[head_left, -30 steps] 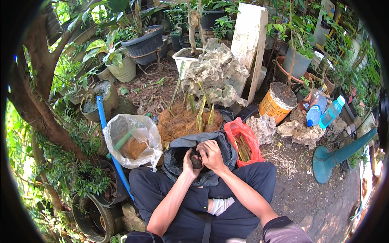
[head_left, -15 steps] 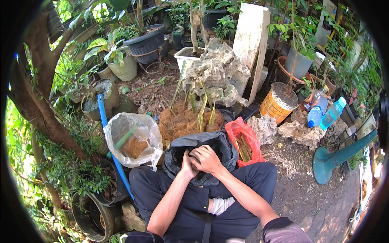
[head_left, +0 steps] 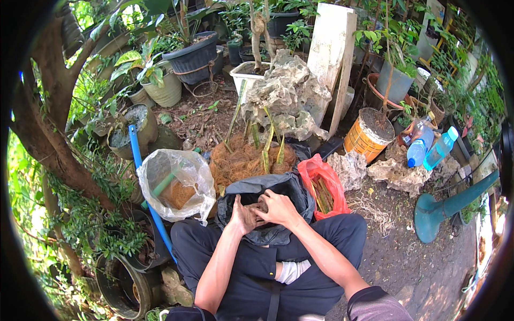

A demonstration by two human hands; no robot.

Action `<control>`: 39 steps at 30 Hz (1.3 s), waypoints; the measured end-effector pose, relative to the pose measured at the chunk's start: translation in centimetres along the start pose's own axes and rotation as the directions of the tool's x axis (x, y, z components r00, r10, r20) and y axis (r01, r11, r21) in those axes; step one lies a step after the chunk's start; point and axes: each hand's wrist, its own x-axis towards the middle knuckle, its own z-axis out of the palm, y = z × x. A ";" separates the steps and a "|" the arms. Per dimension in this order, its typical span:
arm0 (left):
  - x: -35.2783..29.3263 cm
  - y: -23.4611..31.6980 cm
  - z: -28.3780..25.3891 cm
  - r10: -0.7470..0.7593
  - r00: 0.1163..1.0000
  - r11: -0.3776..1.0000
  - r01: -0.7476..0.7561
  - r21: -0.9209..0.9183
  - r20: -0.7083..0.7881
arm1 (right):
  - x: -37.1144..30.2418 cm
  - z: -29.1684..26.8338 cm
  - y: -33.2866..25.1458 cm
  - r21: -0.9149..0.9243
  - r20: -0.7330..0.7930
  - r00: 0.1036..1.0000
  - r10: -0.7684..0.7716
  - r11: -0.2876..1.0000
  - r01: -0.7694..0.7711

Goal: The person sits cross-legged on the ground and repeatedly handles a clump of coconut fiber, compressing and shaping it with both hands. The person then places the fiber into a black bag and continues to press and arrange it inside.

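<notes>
Both hands are inside the mouth of a black plastic bag (head_left: 238,188) in my lap. My left hand (head_left: 244,216) has its thumb raised apart and its palm turned toward the other hand; dark dirt marks the palm. My right hand (head_left: 277,207) curls its fingers against the left hand's fingers, and a dark bit shows between them, too small to name. The bag's inside is in deep shadow. Just beyond it lies a mound of brown coconut fibre (head_left: 238,160) with upright snake plant cuttings (head_left: 265,159). Beside it a red plastic bag (head_left: 337,184) holds more leaf cuttings.
A clear plastic bag (head_left: 160,206) with brown fibre stands at the left, beside a blue pole (head_left: 155,214). Beyond the mound is a jagged rock (head_left: 286,93). Two plastic bottles (head_left: 420,145), an orange-labelled bucket (head_left: 369,140) and a green stand (head_left: 428,219) are at the right.
My hands have drawn slightly apart inside the black bag. The left thumb has lifted away and the palm has opened; the right fingers have shifted a little.
</notes>
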 end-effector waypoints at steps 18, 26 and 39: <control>0.7 -0.6 -0.3 0.225 0.953 0.906 -0.128 0.403 -0.204 | 0.8 1.0 3.0 0.795 0.586 0.735 0.341 -0.417 -0.441; 0.5 -1.0 0.1 0.240 0.946 0.907 -0.139 0.398 -0.219 | 0.9 1.9 3.2 0.856 0.496 0.750 0.438 -0.390 -0.338; 2.5 -3.1 -0.4 0.095 0.979 0.995 -0.089 0.043 -0.180 | 0.2 1.8 0.4 0.685 -0.182 0.903 0.389 0.709 -0.168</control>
